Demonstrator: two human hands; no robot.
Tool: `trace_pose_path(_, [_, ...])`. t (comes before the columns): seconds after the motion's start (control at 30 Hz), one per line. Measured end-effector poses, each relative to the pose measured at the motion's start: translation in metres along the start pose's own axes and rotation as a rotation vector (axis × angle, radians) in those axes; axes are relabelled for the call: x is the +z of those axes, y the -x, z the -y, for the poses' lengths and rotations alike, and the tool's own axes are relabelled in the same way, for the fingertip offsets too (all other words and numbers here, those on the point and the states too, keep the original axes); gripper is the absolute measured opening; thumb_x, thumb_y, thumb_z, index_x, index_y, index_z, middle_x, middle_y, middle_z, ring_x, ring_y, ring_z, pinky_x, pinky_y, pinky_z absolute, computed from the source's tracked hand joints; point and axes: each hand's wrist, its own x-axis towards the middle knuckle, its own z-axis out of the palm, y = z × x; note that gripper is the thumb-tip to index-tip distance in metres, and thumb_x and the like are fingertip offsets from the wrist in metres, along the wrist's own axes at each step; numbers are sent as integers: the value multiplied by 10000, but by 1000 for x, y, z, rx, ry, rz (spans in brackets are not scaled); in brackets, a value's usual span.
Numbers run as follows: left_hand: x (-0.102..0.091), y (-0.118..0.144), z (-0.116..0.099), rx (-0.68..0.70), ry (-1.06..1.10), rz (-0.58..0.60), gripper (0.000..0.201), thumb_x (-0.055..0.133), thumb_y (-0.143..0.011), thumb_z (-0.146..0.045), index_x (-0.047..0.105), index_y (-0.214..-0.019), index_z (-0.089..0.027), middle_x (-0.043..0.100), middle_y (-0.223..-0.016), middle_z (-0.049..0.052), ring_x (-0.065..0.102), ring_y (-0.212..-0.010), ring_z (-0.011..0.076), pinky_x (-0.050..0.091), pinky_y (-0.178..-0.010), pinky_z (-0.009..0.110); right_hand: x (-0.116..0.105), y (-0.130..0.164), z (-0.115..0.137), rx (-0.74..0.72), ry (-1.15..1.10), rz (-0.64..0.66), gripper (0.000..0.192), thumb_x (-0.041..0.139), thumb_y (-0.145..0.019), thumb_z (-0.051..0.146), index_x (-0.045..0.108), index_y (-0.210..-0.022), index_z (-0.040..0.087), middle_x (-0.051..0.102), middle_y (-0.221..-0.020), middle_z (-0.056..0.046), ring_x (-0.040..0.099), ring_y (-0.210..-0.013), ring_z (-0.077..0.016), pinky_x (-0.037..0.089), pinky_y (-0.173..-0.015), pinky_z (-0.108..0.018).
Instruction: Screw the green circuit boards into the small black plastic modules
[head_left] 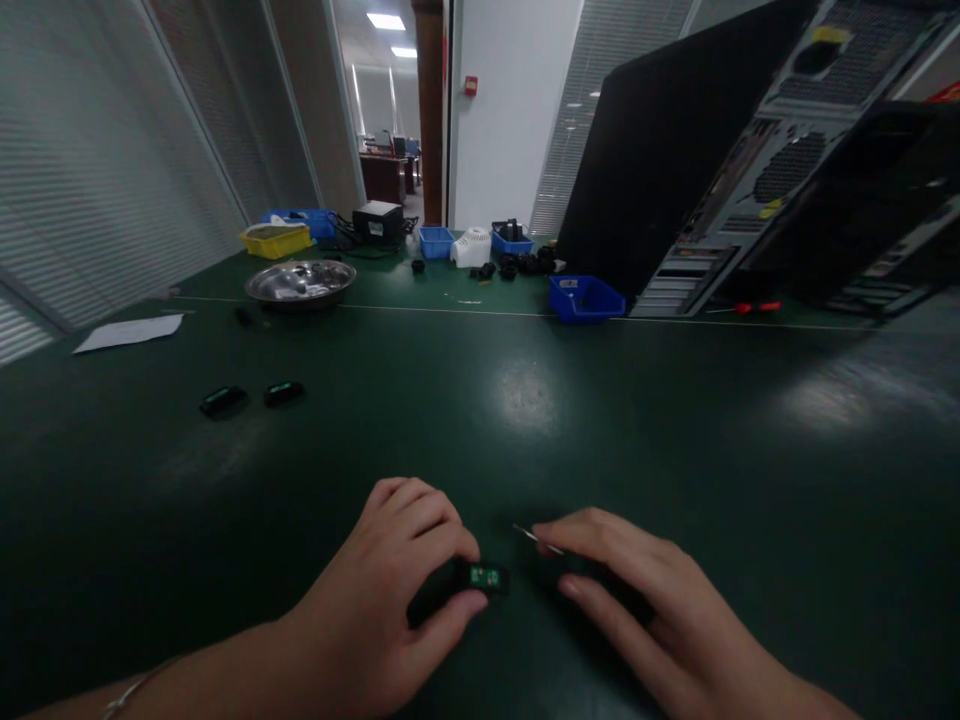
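Observation:
My left hand grips a small black module with a green circuit board on the dark green table, thumb and fingers closed around it. My right hand lies just to the right, fingers closed on a thin metal tool whose tip points up and left, close to the module. Part of the tool is hidden under the fingers.
Two small black modules lie at the left. Further back stand a metal bowl, a sheet of paper, yellow and blue bins, a red-handled screwdriver and tilted computer cases.

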Motion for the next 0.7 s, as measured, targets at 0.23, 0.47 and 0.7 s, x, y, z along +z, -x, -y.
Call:
trace_pose_path(0.23, [1,0,2,-11,17,27,191,743,-805,-208,635,-962,-224,613,-924,9,529,-908,229,353,-860,422,-4,-4,8,-20,44,84,409,478,-960,106,546,-1319,290,655,-1086,-62,674,-937,-193,589,-769,-283])
trace_pose_path(0.47, [4,0,7,3,34,-1,145,681,-835,-137,676,-938,-239,616,-914,5,532,-918,215,352,-862,404,1,-7,8,-7,-2,117,336,502,-957,111,631,-1233,255,662,-1004,-56,667,-838,-168,566,-695,-272])
trace_pose_path(0.7, [4,2,6,24,35,-2,201,687,-825,-102,680,-969,-242,622,-923,0,546,-926,201,357,-883,377,3,-1,8,-32,66,134,330,518,-962,142,630,-1241,278,640,-1030,-42,634,-854,-170,519,-720,-290])
